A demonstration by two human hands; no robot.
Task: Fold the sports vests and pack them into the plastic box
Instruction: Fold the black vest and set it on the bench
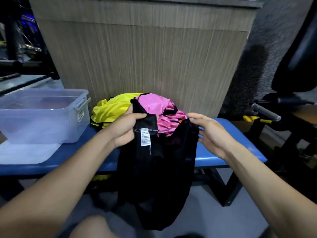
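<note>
1. A black vest hangs unfolded off the near edge of the blue bench.
2. The left hand pinches its top edge by the white label; the right hand touches the other edge with fingers relaxed.
3. Farther back, yellow vests and pink vests lie unfolded in a heap.
4. At far left the plastic box seems to hold something pinkish; most of the folding remains.

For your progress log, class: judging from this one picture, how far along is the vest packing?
Done: nothing clearly; the plastic box looks to hold no folded vest, though its walls are cloudy. In hand: the left hand grips an unfolded black vest hanging off the blue bench; the right hand touches it. Left: fold it, then the yellow vest and pink vest.
</note>
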